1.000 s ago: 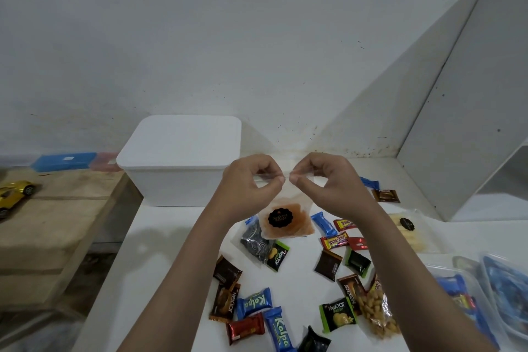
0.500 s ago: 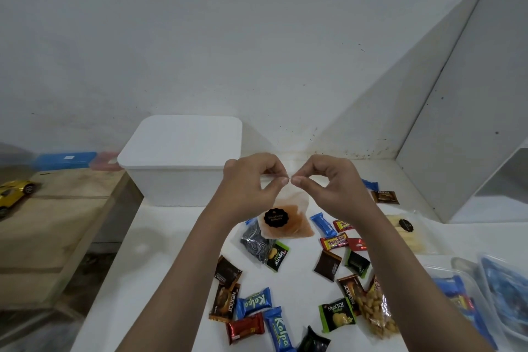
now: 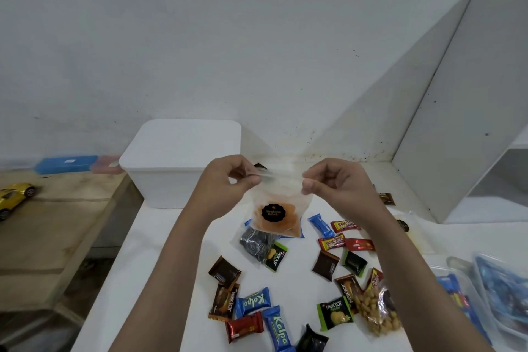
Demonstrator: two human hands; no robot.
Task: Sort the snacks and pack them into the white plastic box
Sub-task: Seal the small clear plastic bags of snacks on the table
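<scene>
A clear zip bag of orange chips with a round black label hangs above the white table. My left hand pinches its top left corner and my right hand pinches its top right corner, a hand's width apart. The white plastic box stands closed at the table's back left, just left of my left hand. Below the bag lie several wrapped snacks: a bag of black round cookies, blue Kalpa bars, Nextar packs and a bag of peanuts.
Clear plastic containers with blue packets sit at the right edge. A white slanted panel rises at the back right. Left of the table is a lower wooden bench with a yellow toy car and a blue box.
My hands, which were pinching the bag's top close together, have moved apart along its top edge and risen slightly, stretching the bag wider.
</scene>
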